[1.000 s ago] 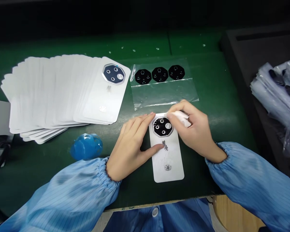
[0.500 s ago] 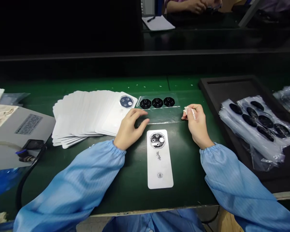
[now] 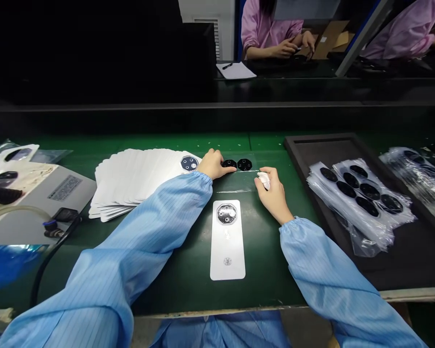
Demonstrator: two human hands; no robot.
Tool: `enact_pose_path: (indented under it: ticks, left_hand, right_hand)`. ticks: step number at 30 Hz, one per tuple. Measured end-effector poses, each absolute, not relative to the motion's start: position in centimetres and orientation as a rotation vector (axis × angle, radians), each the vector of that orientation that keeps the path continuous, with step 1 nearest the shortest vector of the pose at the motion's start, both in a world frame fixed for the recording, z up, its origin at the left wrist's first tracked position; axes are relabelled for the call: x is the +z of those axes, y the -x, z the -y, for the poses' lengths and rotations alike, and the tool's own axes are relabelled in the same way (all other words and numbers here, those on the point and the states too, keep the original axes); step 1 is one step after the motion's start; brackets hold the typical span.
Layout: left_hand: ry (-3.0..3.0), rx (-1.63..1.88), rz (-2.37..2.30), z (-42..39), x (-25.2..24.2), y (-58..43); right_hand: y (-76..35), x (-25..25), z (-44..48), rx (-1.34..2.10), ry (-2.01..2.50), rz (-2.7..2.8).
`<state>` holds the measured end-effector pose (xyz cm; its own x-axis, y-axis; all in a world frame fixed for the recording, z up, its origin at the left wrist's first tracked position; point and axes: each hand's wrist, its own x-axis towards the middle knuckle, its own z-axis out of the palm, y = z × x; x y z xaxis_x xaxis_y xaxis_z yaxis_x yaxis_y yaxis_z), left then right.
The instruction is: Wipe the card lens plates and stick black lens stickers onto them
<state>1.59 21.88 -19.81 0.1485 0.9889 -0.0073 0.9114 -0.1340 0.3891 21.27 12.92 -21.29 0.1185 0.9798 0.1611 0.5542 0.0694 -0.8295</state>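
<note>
My left hand (image 3: 213, 165) rests over the left end of a clear plastic strip carrying black octagonal camera-lens stickers (image 3: 244, 165). Its thumb reaches across beside the middle sticker, apart from the bent fingers; the leftmost sticker is hidden beneath the hand. In my right hand (image 3: 274, 193), closed at the strip's right end, is a crumpled white wad (image 3: 264, 180), perhaps tissue or cloth. Between my forearms a white phone-back-shaped panel (image 3: 227, 246) lies upright to my view, with a black and silver octagon near its top and a small round emblem lower down.
Left of the strip, similar white panels (image 3: 130, 179) lie in a fanned pile. At right, a dark tray (image 3: 402, 270) bears bagged black stickers (image 3: 362, 193). A white box (image 3: 58, 193) with a cable stands at left. Across the bench, a person's hands (image 3: 288, 47) work.
My left hand has moved forward onto the strip's left end, covering a sticker. My right hand stays closed on the white wad. The camera view has tilted up slightly.
</note>
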Motion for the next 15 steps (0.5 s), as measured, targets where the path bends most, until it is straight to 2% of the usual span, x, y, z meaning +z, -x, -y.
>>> enact_pose_path:
  ticks: [9, 15]
  left_hand:
    - [-2.051, 0.004, -1.887, -23.4, -17.5, -3.2]
    - [-2.076, -0.052, -1.936, -22.3, -15.4, -5.8]
  right_hand:
    - [-21.1, -21.1, -12.7, 0.632, 1.624, 1.603]
    - [-21.2, -21.0, -12.7, 0.624, 1.619, 1.611]
